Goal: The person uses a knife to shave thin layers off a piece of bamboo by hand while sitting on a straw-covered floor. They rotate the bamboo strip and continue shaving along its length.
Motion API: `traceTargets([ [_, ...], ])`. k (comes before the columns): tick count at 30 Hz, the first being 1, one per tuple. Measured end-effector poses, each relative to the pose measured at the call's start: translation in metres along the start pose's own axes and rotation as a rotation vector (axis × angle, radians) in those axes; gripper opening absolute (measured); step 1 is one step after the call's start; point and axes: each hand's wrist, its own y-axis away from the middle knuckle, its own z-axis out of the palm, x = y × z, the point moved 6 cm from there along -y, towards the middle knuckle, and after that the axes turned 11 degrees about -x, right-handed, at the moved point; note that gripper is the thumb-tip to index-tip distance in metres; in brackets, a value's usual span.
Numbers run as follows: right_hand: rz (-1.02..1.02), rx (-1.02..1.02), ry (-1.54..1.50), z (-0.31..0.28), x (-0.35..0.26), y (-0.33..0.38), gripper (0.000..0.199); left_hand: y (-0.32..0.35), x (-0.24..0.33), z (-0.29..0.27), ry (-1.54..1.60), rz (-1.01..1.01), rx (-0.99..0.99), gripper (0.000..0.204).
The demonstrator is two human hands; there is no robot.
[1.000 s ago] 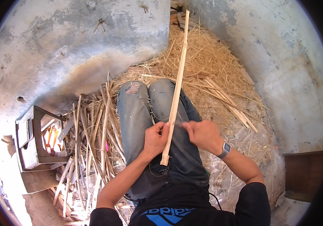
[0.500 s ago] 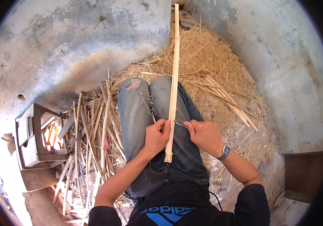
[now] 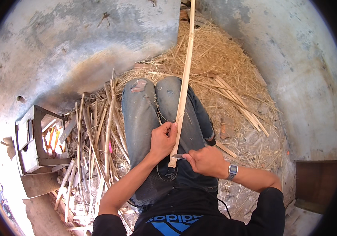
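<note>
A long pale bamboo strip [image 3: 185, 80] runs from my lap up past the top edge of the view. My left hand [image 3: 163, 138] is closed on its lower part, with thumb and fingers pinching the edge. In my right hand [image 3: 207, 161] is a knife [image 3: 179, 156], its handle mostly hidden by the fist. The blade lies against the strip close to its near end. Beneath both hands are my legs in worn jeans [image 3: 139, 114]. A thin curl of fibre stands off the strip near my left hand.
Straw-like shavings [image 3: 211, 53] cover the ground ahead. Several split strips [image 3: 243, 106] lie to the right, and loose sticks [image 3: 107, 133] crowd my left side. A wooden frame [image 3: 38, 137] stands at far left. Grey walls [image 3: 78, 43] rise on both sides.
My right hand has moved down along the strip with the knife, toward its near end. The strip leans further right at the top and reaches higher out of view.
</note>
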Motion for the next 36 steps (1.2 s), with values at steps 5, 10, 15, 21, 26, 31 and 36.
traceTargets([
  [5, 0.017, -0.01, -0.114, 0.004, 0.005, 0.006, 0.047, 0.003, 0.004, 0.002, -0.05, 0.021, -0.032, 0.036],
  [10, 0.057, 0.02, -0.582, -0.014, 0.021, -0.004, 0.051, 0.004, 0.002, 0.004, 0.218, -0.136, -0.184, 0.038],
  [15, 0.025, 0.244, -0.422, -0.03, 0.008, -0.021, 0.055, 0.012, -0.008, 0.007, 0.518, -0.289, -0.367, 0.04],
  [21, 0.063, 0.475, -0.363, -0.05, 0.01, -0.048, 0.054, 0.025, -0.001, 0.0, 0.601, -0.359, -0.355, 0.04],
  [26, 0.198, 0.665, -0.35, -0.088, 0.063, -0.069, 0.052, 0.031, -0.006, -0.002, 0.551, -0.394, -0.359, 0.039],
  [31, 0.225, 0.682, -0.219, -0.114, 0.125, -0.118, 0.053, 0.036, -0.015, -0.008, 0.602, -0.366, -0.363, 0.039],
  [36, 0.264, 0.687, -0.118, -0.123, 0.162, -0.156, 0.054, 0.035, -0.018, -0.007, 0.582, -0.349, -0.356, 0.04],
])
